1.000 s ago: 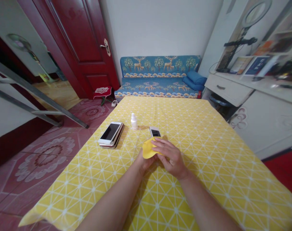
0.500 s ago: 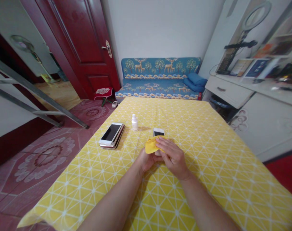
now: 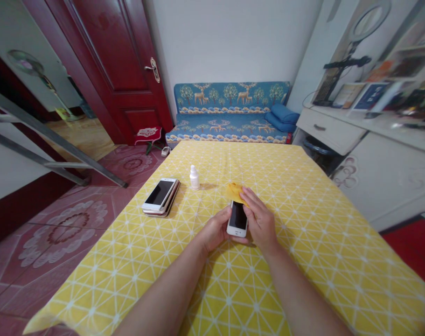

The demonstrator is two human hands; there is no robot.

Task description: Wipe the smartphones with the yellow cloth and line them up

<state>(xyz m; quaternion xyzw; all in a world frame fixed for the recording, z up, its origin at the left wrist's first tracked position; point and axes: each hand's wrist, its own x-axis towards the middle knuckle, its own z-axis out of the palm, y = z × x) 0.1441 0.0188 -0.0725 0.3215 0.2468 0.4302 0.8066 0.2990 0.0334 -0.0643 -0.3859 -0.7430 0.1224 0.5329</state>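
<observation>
A white smartphone with a dark screen lies in my left hand, which is closed around it from the left and beneath. My right hand presses a yellow cloth over the phone's far end, hiding that end. Most of the dark screen and the white near end show below the cloth. Left of my hands, a small white bottle stands upright. Farther left lies a stack of smartphones, the top one white and face up.
A table with a yellow patterned cloth spreads under my hands. Beyond its far edge stands a blue sofa. To the right is a white cabinet; a metal ladder leans at the left, near a red door.
The yellow cloth has slid up the phone toward its far end, under my right hand, uncovering the near end and most of the screen. My left hand still holds the phone.
</observation>
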